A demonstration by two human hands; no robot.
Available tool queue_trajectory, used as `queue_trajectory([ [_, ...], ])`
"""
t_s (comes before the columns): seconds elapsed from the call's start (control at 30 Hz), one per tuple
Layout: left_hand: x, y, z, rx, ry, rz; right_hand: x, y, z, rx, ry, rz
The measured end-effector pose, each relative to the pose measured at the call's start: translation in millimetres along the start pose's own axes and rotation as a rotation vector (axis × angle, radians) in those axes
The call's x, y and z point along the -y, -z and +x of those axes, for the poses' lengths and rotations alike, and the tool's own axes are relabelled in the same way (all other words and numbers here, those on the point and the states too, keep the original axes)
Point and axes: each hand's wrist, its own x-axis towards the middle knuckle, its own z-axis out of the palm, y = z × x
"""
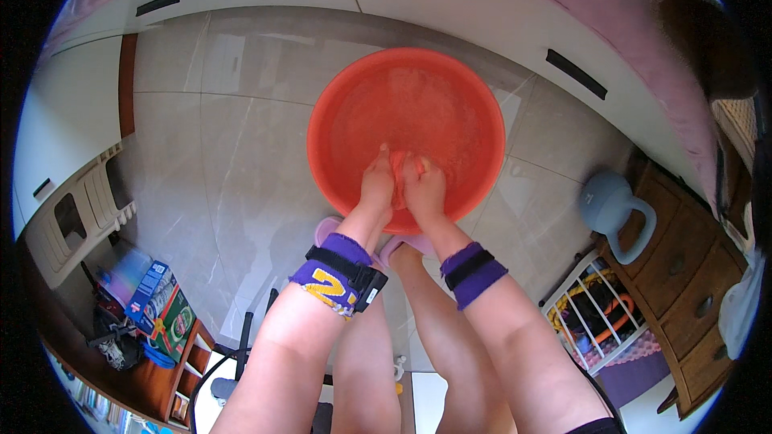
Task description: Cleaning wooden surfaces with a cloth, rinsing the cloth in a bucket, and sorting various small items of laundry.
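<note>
A round orange-red basin (406, 55) of water stands on the floor between my feet and the bed. Both my hands are inside it, at its near side. A wet, reddish piece that looks like cloth (398, 170) is bunched between them, close in colour to the basin. My left hand (376, 181) presses on it from the left, with the thumb pointing up. From the other side my right hand (424, 189) grips it with curled fingers. Purple bands with black straps (342, 277) wrap both forearms. Pink slippers (327, 229) are against the basin's near edge.
White drawer fronts (450, 8) with black handles run along the far side. At right are a blue kettlebell-shaped object (609, 202), a wooden drawer chest (683, 273) and a white wire basket (591, 354). Left are a beige plastic stool (84, 205) and boxes (165, 313) on a shelf.
</note>
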Motion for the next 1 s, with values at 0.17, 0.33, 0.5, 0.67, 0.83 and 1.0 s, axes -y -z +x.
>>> queue_trajectory([
  [0.17,12,30,26,-0.124,-0.169,0.045,-20,3,20,0.104,-0.187,-0.072],
  [0.33,13,56,50,-0.114,-0.360,0.636,-31,-9,15,0.068,0.086,-0.310],
  [0.5,12,54,62,-0.130,-0.341,0.687,-41,-28,40,0.299,-0.227,-0.335],
  [0.67,-23,15,10,-0.079,0.036,0.099,20,-29,1,0.076,-0.141,0.156],
  [0.83,-20,40,23,0.151,0.223,-0.332,76,0,-50,0.078,0.122,0.160],
  [1.0,-20,26,3,0.114,0.040,-0.183,96,18,-61,0.164,0.109,0.127],
])
